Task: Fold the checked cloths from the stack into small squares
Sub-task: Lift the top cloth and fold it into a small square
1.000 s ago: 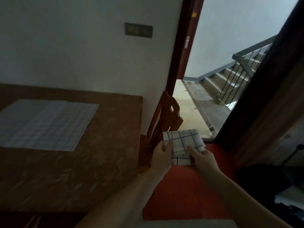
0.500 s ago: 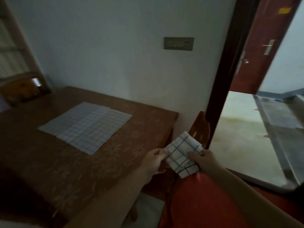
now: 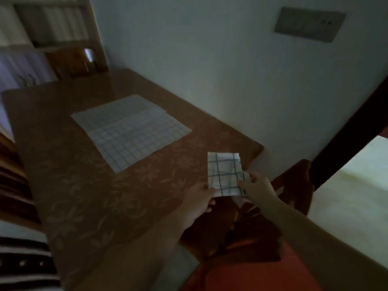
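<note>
A small folded checked cloth (image 3: 223, 169), white with dark lines, is held up over the right corner of the table. My left hand (image 3: 199, 199) pinches its lower left corner. My right hand (image 3: 257, 189) pinches its lower right edge. A flat stack of checked cloths (image 3: 130, 130) lies spread on the brown table (image 3: 84, 196), to the left of and beyond both hands.
A wooden chair (image 3: 294, 185) stands just past the table's right corner, beside a dark door frame (image 3: 346, 131). A shelf unit (image 3: 52, 34) stands at the far left. The wall with a switch plate (image 3: 309, 24) runs along the table's far side.
My view has swung left, from the doorway and stairs toward the table. Both hands have carried the folded cloth from beside the chair to above the table's right corner.
</note>
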`<control>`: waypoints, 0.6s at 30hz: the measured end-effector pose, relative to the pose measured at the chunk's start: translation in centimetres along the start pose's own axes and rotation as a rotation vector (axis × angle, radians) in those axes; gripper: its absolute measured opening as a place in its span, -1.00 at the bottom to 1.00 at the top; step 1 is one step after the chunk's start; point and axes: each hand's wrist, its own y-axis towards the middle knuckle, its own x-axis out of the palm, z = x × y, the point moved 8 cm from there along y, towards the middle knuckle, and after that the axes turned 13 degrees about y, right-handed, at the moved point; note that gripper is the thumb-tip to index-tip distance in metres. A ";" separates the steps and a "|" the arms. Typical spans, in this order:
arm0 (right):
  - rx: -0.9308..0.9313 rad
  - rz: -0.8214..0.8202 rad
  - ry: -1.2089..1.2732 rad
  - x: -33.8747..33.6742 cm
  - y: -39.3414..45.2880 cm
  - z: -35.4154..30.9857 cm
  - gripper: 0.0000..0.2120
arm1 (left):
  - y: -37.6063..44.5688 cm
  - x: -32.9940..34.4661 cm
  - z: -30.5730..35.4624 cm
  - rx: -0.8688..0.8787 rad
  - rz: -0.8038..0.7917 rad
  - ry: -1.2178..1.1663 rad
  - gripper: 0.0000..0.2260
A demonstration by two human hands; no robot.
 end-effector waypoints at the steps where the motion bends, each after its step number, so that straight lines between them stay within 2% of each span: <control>1: -0.011 -0.006 -0.050 0.1 1.4 0.3 -0.86 | 1.0 0.3 -0.5 -0.025 -0.006 -0.005 -0.81; 3: -0.022 -0.022 -0.099 0.6 4.1 0.8 -0.88 | 3.0 0.7 -1.3 -0.065 -0.007 -0.070 -0.82; 8: 0.183 -0.082 0.104 2.8 10.4 3.8 -0.67 | 7.7 1.3 -2.5 -0.174 0.038 -0.231 -0.78; 10: 0.191 -0.114 0.125 3.4 13.1 4.7 -0.67 | 9.7 1.3 -2.9 -0.201 0.097 -0.287 -0.82; 14: 0.108 -0.157 -0.043 4.0 18.2 5.4 -0.77 | 13.8 1.6 -3.8 -0.272 0.239 -0.266 -0.77; 18: 0.110 -0.178 -0.198 5.0 22.2 7.5 -0.65 | 17.1 2.5 -5.1 -0.351 0.328 -0.187 -0.67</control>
